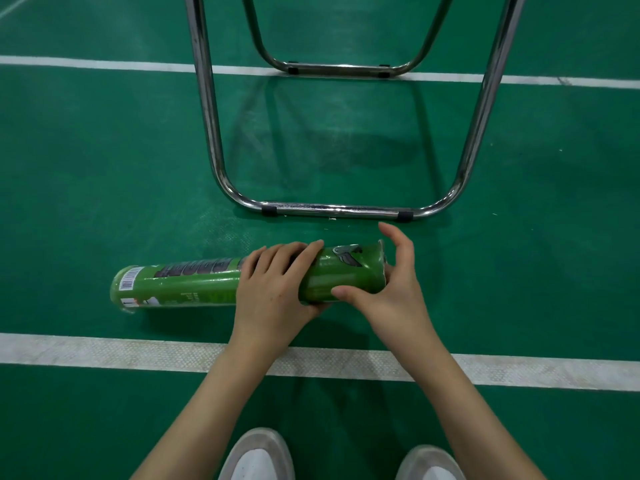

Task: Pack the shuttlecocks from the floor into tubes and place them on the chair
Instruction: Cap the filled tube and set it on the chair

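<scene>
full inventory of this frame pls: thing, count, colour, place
tube: 1, green with barcode label, lying sideways between chair frame and near white line, both hands on it
chair frame: 1, chrome tubing, black feet, standing on floor beyond the tube; seat out of frame
court lines: 2 broad, white, one near, one far; a third at the top left corner
floor: green court surface
shuttlecocks: none visible
shoes: 2, white and grey, bottom edge
left hand: grip around tube's middle
right hand: thumb on tube's side, palm at its right end, fingers raised
</scene>
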`<move>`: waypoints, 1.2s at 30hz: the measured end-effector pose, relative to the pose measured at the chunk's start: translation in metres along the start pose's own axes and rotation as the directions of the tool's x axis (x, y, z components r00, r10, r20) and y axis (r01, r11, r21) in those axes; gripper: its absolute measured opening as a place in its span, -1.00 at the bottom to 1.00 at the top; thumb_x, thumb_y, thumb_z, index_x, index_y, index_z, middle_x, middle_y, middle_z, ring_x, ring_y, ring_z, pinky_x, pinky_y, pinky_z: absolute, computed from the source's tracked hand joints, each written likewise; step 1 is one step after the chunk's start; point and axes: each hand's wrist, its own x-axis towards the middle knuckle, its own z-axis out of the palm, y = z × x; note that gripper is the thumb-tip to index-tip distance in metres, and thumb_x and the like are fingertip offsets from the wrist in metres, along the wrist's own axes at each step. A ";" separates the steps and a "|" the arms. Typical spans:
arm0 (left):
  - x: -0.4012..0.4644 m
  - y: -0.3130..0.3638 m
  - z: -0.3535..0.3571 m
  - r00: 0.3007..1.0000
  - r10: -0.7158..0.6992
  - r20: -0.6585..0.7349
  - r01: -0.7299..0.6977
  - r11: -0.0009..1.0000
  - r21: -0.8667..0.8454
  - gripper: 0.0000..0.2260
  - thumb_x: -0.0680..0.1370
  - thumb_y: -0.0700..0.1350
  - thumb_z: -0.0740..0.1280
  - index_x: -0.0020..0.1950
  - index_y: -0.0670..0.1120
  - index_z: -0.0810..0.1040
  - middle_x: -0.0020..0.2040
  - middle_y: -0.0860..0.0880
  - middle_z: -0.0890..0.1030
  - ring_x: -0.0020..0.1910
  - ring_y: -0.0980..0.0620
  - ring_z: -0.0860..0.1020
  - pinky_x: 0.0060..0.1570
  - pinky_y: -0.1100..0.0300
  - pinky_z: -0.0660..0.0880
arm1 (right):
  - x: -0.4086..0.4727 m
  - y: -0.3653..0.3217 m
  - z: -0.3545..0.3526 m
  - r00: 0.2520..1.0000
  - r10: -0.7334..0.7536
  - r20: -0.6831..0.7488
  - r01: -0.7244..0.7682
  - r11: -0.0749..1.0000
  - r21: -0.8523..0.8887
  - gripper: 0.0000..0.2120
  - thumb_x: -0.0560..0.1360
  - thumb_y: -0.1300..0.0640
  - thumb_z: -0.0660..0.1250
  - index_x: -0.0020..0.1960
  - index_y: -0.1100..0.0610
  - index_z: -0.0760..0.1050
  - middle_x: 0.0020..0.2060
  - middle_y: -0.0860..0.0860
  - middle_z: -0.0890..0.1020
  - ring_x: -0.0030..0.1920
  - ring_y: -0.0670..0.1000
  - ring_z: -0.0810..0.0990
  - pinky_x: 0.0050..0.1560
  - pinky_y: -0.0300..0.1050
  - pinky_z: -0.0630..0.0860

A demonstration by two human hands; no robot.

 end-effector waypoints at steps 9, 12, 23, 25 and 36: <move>0.034 0.030 -0.056 0.998 -0.022 -0.065 0.016 0.996 -0.092 -0.29 0.19 0.22 0.50 0.26 -0.04 0.50 -0.05 -0.04 0.54 -0.09 -0.02 0.45 -0.27 0.11 0.50 | 0.002 -0.070 -0.041 0.965 -0.181 0.189 0.205 0.972 -0.116 -0.14 0.34 0.23 0.47 0.37 -0.33 0.07 0.02 -0.17 0.49 0.00 -0.10 0.54 0.10 -0.12 0.50; 0.039 0.041 -0.081 0.999 -0.031 -0.034 0.029 0.998 -0.056 -0.28 0.16 0.31 0.44 0.24 0.02 0.48 -0.08 0.01 0.51 -0.08 0.02 0.44 -0.38 0.15 0.49 | -0.010 -0.095 -0.049 0.950 -0.233 0.208 0.272 0.946 -0.179 -0.12 0.31 0.22 0.50 0.34 -0.35 0.07 -0.02 -0.25 0.49 -0.01 -0.18 0.53 0.04 -0.31 0.45; 0.080 0.080 -0.201 0.997 -0.082 -0.008 0.082 0.995 -0.062 -0.23 0.29 0.38 0.35 0.40 0.13 0.20 0.16 0.12 0.34 0.22 0.12 0.33 -0.11 0.15 0.39 | -0.039 -0.227 -0.075 0.839 -0.458 0.293 0.529 0.814 -0.240 -0.13 0.32 0.26 0.48 0.42 -0.16 0.08 0.00 0.05 0.60 -0.09 0.00 0.62 0.06 0.03 0.54; 0.089 0.084 -0.216 0.998 -0.057 0.013 0.058 0.995 -0.078 -0.25 0.30 0.38 0.35 0.38 0.13 0.20 0.15 0.13 0.35 0.21 0.11 0.36 -0.10 0.15 0.38 | -0.041 -0.245 -0.083 0.832 -0.450 0.324 0.534 0.809 -0.245 -0.16 0.35 0.26 0.47 0.44 -0.10 0.07 0.08 0.08 0.55 -0.05 -0.03 0.61 0.09 0.03 0.53; 0.148 0.113 -0.296 1.000 -0.001 0.004 0.002 0.993 -0.121 -0.29 0.26 0.35 0.43 0.27 0.09 0.27 0.08 0.09 0.41 0.05 0.08 0.43 -0.10 0.12 0.43 | -0.052 -0.340 -0.119 0.796 -0.461 0.394 0.583 0.759 -0.291 -0.35 0.41 0.24 0.41 0.38 0.00 0.18 0.17 -0.03 0.46 -0.02 -0.13 0.58 0.04 -0.19 0.54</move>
